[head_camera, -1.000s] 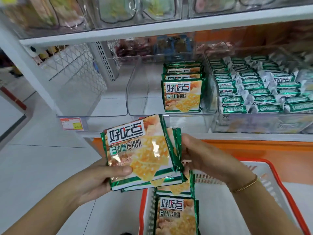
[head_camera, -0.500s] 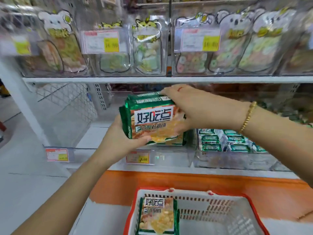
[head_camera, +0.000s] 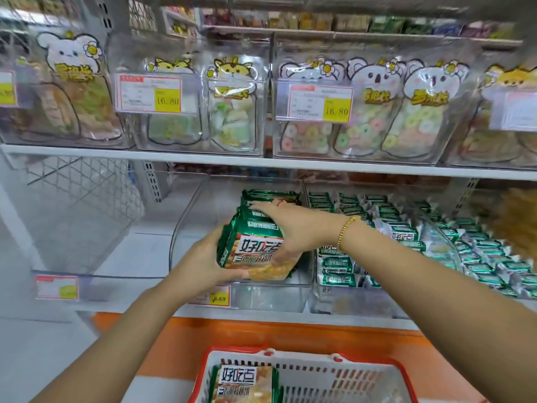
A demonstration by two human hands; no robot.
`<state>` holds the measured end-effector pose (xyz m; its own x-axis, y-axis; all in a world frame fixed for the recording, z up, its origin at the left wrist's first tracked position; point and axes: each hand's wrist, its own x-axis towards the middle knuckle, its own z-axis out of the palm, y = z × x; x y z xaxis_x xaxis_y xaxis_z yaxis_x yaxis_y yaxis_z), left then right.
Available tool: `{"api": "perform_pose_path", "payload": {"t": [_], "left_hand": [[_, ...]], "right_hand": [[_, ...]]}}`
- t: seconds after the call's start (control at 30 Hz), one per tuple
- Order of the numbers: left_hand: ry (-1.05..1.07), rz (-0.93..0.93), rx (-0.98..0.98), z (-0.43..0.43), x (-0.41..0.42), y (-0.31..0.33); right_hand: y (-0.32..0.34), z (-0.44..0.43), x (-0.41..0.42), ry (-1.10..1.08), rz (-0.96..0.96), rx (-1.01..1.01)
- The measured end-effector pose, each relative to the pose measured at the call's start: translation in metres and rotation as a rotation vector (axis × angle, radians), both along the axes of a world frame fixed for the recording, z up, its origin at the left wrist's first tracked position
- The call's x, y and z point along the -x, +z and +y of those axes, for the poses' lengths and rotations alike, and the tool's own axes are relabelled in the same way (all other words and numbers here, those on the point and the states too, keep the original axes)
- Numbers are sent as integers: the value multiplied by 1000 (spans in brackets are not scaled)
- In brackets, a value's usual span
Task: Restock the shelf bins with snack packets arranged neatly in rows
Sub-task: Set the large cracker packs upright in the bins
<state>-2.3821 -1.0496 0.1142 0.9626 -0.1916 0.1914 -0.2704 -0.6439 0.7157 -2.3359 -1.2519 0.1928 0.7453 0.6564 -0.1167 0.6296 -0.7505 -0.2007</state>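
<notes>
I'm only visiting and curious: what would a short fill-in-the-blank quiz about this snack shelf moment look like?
1. The left hand and right hand grip a stack of packets with ____ edges.
2. The bracelet on the right wrist is ____.
3. The basket below has a ____ rim.
4. The price tags on the shelf above read ____.
Missing words: green; gold; red; 16.80

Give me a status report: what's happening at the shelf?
Both gripping the packet stack: left hand, right hand. Stack at the front of the clear bin, before the row standing inside. Nothing blocking.
</notes>
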Motion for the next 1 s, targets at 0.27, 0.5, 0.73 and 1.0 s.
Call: {"api": "perform_pose_path", "payload": {"t": [0.27, 0.5, 0.73, 1.0], "left_hand": [[72, 251, -307, -2, -3, 0], [58, 344, -122, -11, -11, 3], [-7, 363, -58, -25, -17, -8], [269, -403, -110, -22, 31, -3]], "right_hand": [[-22, 20, -11, -102, 34, 226], [-59, 10, 7, -122, -237, 214], [-78, -3, 51, -186, -383, 174], [-78, -2, 125, -321, -360, -339]]}}
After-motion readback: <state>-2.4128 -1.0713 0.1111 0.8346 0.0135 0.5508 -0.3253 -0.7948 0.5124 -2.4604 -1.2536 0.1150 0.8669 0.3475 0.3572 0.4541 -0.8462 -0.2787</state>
